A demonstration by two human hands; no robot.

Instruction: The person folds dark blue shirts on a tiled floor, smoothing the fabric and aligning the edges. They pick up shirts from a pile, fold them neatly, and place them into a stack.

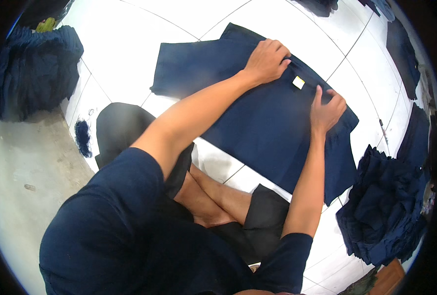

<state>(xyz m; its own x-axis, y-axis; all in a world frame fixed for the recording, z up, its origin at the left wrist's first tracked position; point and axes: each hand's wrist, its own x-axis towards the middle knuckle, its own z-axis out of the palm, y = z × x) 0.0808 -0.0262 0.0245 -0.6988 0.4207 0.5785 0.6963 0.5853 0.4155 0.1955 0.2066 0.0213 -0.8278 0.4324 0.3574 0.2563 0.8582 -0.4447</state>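
A dark navy short-sleeved garment [266, 121] lies spread on the white tiled floor before my crossed legs, its neck side away from me. A small pale label [298, 82] shows near its far edge. My left hand [268, 61] is at that edge, left of the label, thumb and fingers closed on the cloth. To the right of the label, my right hand [328, 107] rests on the garment near the same edge, with its thumb raised apart from the bent fingers; whether it pinches any cloth cannot be made out.
A stack of dark navy cloth [37, 73] stands at the left, and a rumpled navy pile [384, 206] at the right. A tangle of dark thread [82, 138] lies near my left knee. A thin pen-like tool [383, 131] lies on the right floor tiles.
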